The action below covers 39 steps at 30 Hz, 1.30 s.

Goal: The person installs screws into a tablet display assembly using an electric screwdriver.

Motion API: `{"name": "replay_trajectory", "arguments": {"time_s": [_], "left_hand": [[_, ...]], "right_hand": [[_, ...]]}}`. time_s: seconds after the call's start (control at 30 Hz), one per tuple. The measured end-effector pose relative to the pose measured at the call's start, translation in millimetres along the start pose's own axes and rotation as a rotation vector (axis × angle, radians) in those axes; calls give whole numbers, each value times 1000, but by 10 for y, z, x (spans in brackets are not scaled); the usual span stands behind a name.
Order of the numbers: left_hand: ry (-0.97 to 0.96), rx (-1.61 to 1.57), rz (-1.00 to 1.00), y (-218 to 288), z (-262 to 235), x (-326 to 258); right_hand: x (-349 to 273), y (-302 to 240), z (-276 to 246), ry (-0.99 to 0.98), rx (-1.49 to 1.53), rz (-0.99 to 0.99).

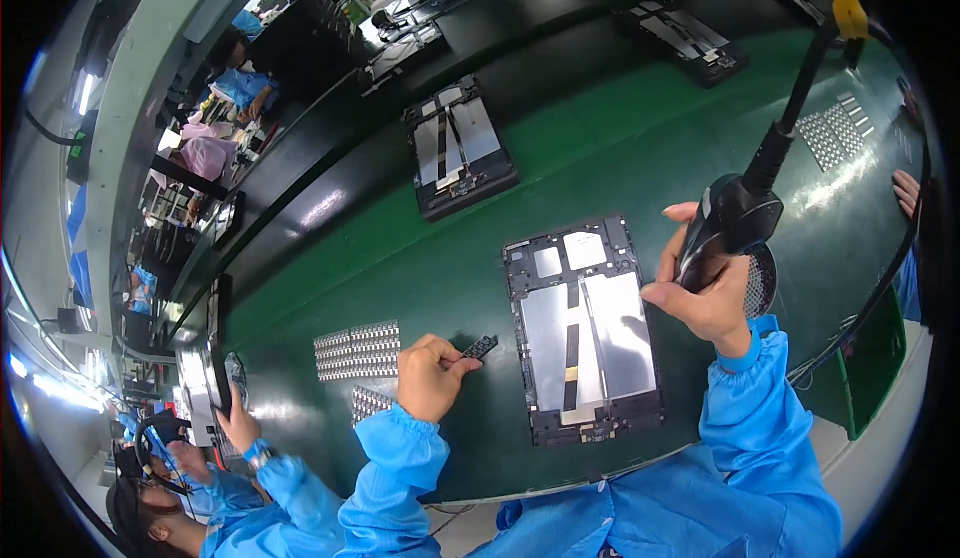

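My right hand (715, 298) is wrapped round a black corded hand tool (735, 216), probably an electric screwdriver. Its cable rises from the top, and its working tip is hidden. Below and left of it, an opened tablet (540, 333) lies on the green bench, with silvery battery panels in a black frame. My left hand (430, 373) pinches a small dark strip (480, 347) dotted with little parts, just left of the tablet and apart from it. Beside that hand lie a sheet of small metallic parts (357, 351) and a second, partly covered sheet (370, 404).
More opened tablets (460, 148) (682, 43) lie along the far side. Another parts sheet (836, 133) is at the right, with a round mesh piece (762, 283) behind my right hand. A co-worker's hand (240, 423) touches a device at left; another person's hand (906, 193) shows at right.
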<state>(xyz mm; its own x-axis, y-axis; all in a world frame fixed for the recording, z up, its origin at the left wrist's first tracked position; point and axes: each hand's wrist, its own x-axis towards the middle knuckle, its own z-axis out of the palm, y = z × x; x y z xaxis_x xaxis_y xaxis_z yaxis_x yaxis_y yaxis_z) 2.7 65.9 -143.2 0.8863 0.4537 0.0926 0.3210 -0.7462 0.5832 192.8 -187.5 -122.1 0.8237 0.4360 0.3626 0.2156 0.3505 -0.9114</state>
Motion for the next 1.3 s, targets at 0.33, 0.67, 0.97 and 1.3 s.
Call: {"name": "replay_trajectory", "arguments": {"time_s": [0.33, 0.67, 0.97, 1.3], "left_hand": [[-12, 87, -45, -10, -23, -33], [307, -343, 364, 332, 393, -353], [230, -405, 493, 837, 963, -177], [133, -412, 508, 1041, 1120, -132]], "right_hand": [[-59, -73, 86, 36, -30, -31], [152, -466, -416, 117, -119, -99], [360, -138, -876, 250, -103, -239], [377, -17, -784, 227, -144, -189]]}}
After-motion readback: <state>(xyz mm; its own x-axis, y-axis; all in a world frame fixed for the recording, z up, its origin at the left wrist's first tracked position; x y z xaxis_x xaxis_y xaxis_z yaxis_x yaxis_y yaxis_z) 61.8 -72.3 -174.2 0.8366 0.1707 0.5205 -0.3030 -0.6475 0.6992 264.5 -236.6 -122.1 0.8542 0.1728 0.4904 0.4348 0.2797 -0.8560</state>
